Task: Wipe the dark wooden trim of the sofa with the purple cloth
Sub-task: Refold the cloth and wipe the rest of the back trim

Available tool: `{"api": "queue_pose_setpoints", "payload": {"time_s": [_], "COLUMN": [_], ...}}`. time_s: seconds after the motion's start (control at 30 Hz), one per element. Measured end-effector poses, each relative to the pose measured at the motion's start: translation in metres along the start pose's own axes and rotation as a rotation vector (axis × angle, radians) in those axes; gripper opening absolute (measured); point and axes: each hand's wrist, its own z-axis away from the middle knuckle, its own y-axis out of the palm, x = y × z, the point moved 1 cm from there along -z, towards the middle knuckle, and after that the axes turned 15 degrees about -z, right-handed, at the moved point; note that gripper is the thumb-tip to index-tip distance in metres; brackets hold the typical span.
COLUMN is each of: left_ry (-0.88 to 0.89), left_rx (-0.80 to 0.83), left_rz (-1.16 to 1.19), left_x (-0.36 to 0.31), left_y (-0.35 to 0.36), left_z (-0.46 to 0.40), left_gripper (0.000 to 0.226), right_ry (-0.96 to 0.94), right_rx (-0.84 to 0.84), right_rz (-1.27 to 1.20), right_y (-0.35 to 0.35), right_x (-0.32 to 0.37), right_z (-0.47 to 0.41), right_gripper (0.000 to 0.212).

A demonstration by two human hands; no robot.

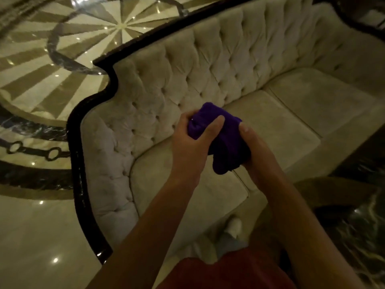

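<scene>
My left hand curls its fingers tight over the bunched purple cloth, while my right hand closes on the cloth's other side, thumb on top. I hold the cloth in the air between both hands, above the cream seat cushions of the tufted sofa. The dark wooden trim curves along the sofa's arm and back, well apart from the cloth, beside the patterned marble floor.
</scene>
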Motion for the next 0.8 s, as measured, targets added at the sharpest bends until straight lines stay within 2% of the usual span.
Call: {"api": "queue_pose_setpoints", "payload": {"time_s": [0.1, 0.3, 0.37, 0.5, 0.57, 0.67, 0.8], "left_ry": [0.019, 0.115, 0.091, -0.126, -0.16, -0.166, -0.185], "left_rx": [0.121, 0.444, 0.516, 0.588, 0.688, 0.834, 0.95], "left_rz": [-0.113, -0.347, -0.341, -0.188, -0.155, -0.213, -0.242], "left_x": [0.003, -0.003, -0.001, 0.004, 0.008, 0.011, 0.011], "left_y": [0.024, 0.106, 0.146, 0.238, 0.28, 0.329, 0.382], "left_z": [0.013, 0.018, 0.028, 0.06, 0.076, 0.096, 0.109], "left_gripper": [0.042, 0.033, 0.038, 0.07, 0.067, 0.052, 0.062], "right_ry": [0.012, 0.064, 0.054, -0.038, -0.079, -0.142, -0.178], "right_rx": [-0.024, -0.151, -0.22, -0.41, -0.531, -0.625, -0.695], "right_rz": [0.029, 0.096, 0.123, 0.061, -0.019, -0.141, -0.132], "right_y": [-0.029, -0.109, -0.146, -0.223, -0.259, -0.303, -0.34], "right_x": [0.003, 0.025, 0.036, 0.057, 0.066, 0.08, 0.092], "right_z": [0.031, 0.093, 0.11, 0.139, 0.15, 0.161, 0.169], "right_gripper": [0.08, 0.053, 0.055, 0.073, 0.078, 0.06, 0.046]}}
